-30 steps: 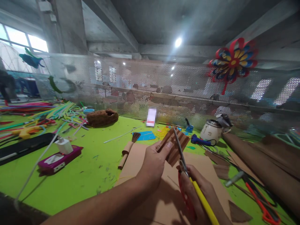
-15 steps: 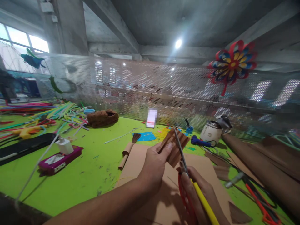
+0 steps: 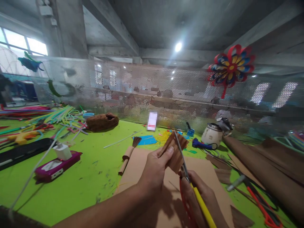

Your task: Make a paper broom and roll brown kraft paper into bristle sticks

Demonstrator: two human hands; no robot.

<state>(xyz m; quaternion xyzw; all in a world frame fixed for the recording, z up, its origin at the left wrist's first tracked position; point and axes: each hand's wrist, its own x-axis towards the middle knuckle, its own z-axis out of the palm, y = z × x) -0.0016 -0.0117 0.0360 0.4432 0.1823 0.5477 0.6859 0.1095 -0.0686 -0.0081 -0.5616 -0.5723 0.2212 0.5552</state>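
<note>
My left hand (image 3: pixel 155 167) pinches a piece of brown striped paper (image 3: pixel 175 150) between thumb and fingers, raised over the work surface. My right hand (image 3: pixel 201 193) is wrapped round the handles of a pair of scissors (image 3: pixel 180 148), one red and one yellow. Their blades point up and away, lying along the striped piece. Whether the blades are parted around it I cannot tell. Under both hands lies a large tan sheet of paper (image 3: pixel 137 177). At its left edge rests a rolled brown paper piece (image 3: pixel 128 153) with a dark fringed end.
On the green table (image 3: pixel 90 193) at left sit a purple power strip (image 3: pixel 57 167) and coloured strips (image 3: pixel 57 115). Right are a glue gun (image 3: pixel 201 144), a kettle-like pot (image 3: pixel 211 134), other tools (image 3: pixel 258 202) and a brown roll (image 3: pixel 256 171). A perforated screen (image 3: pixel 133 85) stands behind.
The view has shifted slightly, so the scene sits a little left and lower. Both hands keep their hold on the striped paper and the scissors, with hardly any other movement.
</note>
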